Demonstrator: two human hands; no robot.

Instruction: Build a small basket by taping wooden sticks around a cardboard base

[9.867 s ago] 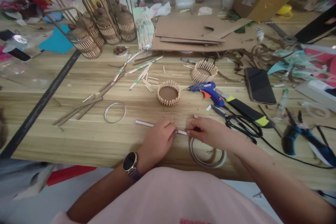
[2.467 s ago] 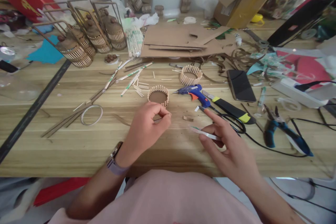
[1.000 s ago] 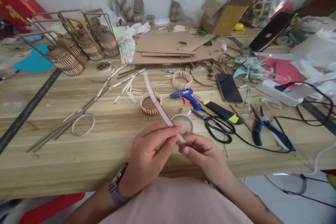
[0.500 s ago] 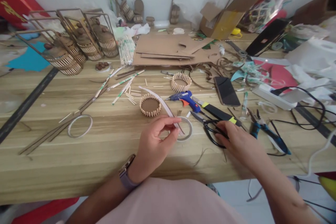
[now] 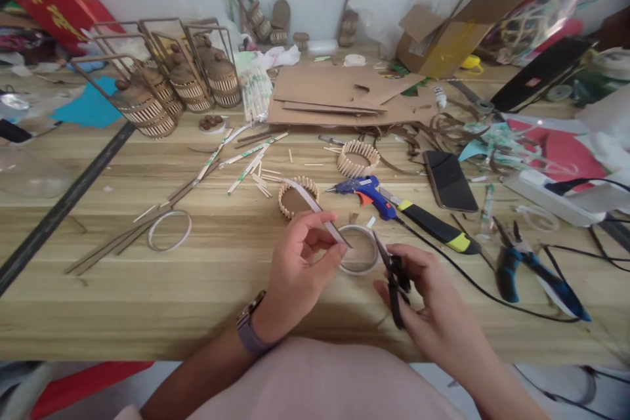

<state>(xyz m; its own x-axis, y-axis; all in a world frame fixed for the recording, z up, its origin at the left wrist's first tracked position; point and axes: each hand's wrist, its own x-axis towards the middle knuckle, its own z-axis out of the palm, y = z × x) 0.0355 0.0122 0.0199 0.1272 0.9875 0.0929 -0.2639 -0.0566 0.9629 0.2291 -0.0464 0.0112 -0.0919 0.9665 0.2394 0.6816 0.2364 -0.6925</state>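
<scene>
My left hand (image 5: 308, 259) pinches a narrow strip with a white face (image 5: 306, 198) between thumb and fingers. The strip's far end passes over a round base ringed with short wooden sticks (image 5: 290, 205). My right hand (image 5: 433, 295) is closed around black-handled scissors (image 5: 396, 282), held off the table with the blades pointing up and left toward the strip's near end. Blades and strip are apart. Between the hands, a roll of tape (image 5: 359, 270) lies on the table, partly behind my left fingertips. Just beyond lies a blue glue gun (image 5: 367, 191).
A second stick ring (image 5: 358, 159), a utility knife (image 5: 433, 226), a phone (image 5: 450, 180) and pliers (image 5: 522, 256) lie right of centre. Another tape roll (image 5: 170, 231) is at left. Cardboard sheets (image 5: 325, 88) and small handled baskets (image 5: 147, 108) stand farther back.
My right hand has lifted the scissors off the table and turned them toward my left hand. The strip remains in my left hand, and the view has shifted slightly.
</scene>
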